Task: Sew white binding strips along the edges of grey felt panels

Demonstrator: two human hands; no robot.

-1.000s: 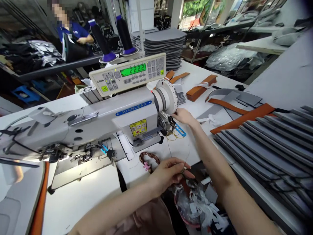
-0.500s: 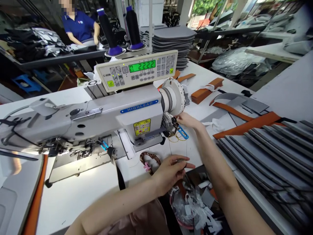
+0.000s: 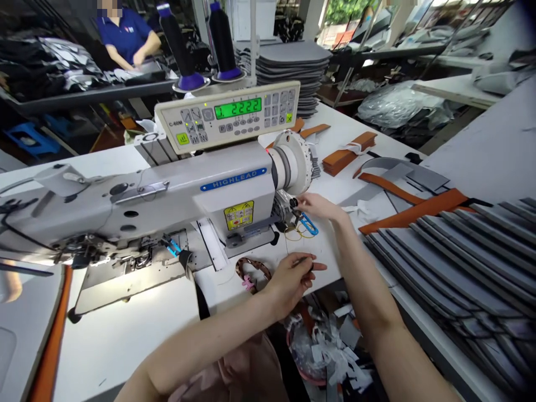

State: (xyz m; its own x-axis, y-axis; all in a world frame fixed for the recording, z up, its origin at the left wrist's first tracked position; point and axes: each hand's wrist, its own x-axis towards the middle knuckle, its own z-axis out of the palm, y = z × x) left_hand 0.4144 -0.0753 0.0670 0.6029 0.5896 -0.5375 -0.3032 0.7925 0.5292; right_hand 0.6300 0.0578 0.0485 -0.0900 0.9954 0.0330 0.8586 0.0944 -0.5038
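A grey HIGHLEAD sewing machine (image 3: 188, 184) stands on the white table, its control panel (image 3: 230, 117) lit green. Below its handwheel (image 3: 295, 162), my right hand (image 3: 320, 206) has its fingertips pressed together at the bobbin winder (image 3: 287, 206); whatever they hold is too small to make out. Nearer to me, my left hand (image 3: 291, 282) pinches a small dark object (image 3: 307, 262) between thumb and fingers, with a thin thread rising toward the winder. Blue-handled snips (image 3: 309, 223) lie right of the winder. A patterned band with a pink bow (image 3: 248, 282) rests beside my left hand.
Stacked grey panels (image 3: 452, 262) and orange strips (image 3: 410, 212) lie at the right. Two black thread cones (image 3: 221, 44) stand behind the machine. A bin of scraps (image 3: 335, 352) is below the table edge. Across the back, a person in blue (image 3: 125, 36) works.
The view has shifted slightly. My left hand's fingers have closed more around the small dark object. My right hand stays at the winder. The person's hands at the back have moved together.
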